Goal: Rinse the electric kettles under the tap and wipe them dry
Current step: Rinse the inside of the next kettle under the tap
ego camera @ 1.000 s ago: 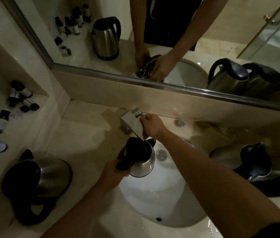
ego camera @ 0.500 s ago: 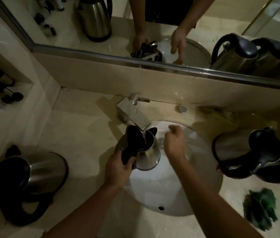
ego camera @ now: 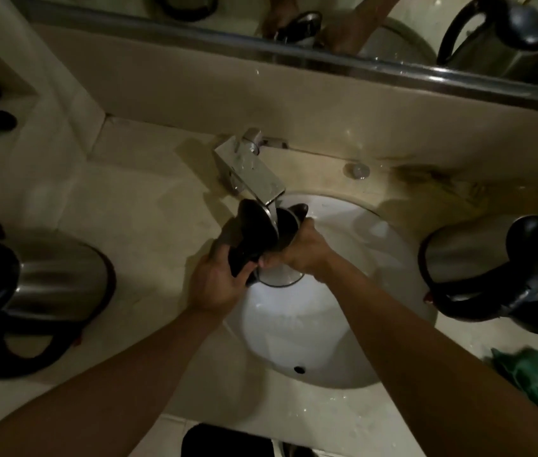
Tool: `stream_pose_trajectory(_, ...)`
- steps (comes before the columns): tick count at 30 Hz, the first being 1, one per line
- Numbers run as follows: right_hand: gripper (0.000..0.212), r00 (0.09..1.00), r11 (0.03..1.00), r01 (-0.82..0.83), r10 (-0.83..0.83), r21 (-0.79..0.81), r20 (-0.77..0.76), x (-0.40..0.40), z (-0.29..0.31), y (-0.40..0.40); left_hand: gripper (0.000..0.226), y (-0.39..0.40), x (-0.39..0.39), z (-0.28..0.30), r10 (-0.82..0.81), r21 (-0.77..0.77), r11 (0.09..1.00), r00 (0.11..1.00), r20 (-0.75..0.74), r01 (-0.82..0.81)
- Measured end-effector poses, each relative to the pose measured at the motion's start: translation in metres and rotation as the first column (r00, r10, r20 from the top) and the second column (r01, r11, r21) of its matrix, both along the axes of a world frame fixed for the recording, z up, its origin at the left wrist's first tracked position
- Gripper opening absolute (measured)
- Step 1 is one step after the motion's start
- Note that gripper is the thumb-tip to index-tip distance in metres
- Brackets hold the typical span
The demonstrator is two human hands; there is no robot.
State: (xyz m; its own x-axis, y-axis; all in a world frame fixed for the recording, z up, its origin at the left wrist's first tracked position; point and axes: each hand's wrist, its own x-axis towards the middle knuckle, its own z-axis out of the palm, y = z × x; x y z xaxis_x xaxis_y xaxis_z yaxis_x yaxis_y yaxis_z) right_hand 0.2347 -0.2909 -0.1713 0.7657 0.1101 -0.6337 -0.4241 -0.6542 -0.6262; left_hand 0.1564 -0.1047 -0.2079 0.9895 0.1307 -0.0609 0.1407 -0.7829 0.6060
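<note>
While water runs from the square chrome tap (ego camera: 250,174), left hand (ego camera: 215,281) and right hand (ego camera: 297,250) clasp the steel black-lidded kettle (ego camera: 272,240) over the white oval basin (ego camera: 376,258) in the wet beige marble counter (ego camera: 136,206).

Kettle (ego camera: 281,245) under running tap (ego camera: 254,179), left hand (ego camera: 215,282) and right hand (ego camera: 300,252) around it.

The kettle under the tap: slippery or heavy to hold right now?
Probably slippery: the kettle has a smooth steel body and water runs from the tap into it. It likely grows heavier as it fills, which may explain the left hand and right hand both gripping.
</note>
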Motion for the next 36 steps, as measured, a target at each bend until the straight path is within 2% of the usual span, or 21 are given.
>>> stream_pose_trajectory(4,0.118,0.998,0.999,0.043,-0.043,-0.013,-0.043,-0.006,0.005,-0.005,0.057,-0.006,0.0,0.003,0.028,0.019,0.999,0.999,-0.04,-0.027)
stream_pose_trajectory(8,0.112,0.998,0.999,0.054,-0.054,-0.001,-0.046,-0.007,0.002,-0.007,0.052,-0.003,0.001,0.0,-0.027,0.103,0.994,0.999,-0.028,0.03)
stream_pose_trajectory(16,0.118,0.991,0.994,0.104,-0.101,0.023,-0.09,0.003,-0.001,-0.001,0.047,-0.004,0.0,-0.003,0.024,0.007,1.0,1.0,-0.019,-0.024)
stream_pose_trajectory(21,0.119,0.992,0.995,0.102,-0.1,0.019,-0.071,0.01,-0.001,0.007,0.063,-0.002,0.002,-0.002,0.034,-0.019,0.999,0.999,0.023,-0.033)
stream_pose_trajectory(24,0.119,0.993,0.997,0.077,-0.076,0.004,-0.085,0.015,-0.001,0.008,0.067,0.0,0.003,-0.005,0.032,0.018,0.999,0.999,-0.001,-0.032)
stream_pose_trajectory(27,0.119,0.993,0.998,0.068,-0.068,-0.004,-0.094,0.016,-0.001,0.006,0.057,-0.002,0.003,-0.004,0.0,0.069,0.998,0.999,0.035,-0.003)
stream_pose_trajectory(36,0.123,0.994,0.998,0.066,-0.064,0.016,-0.094,0.02,-0.001,0.006,0.057,-0.005,0.005,-0.002,0.005,0.067,0.998,0.998,0.061,-0.009)
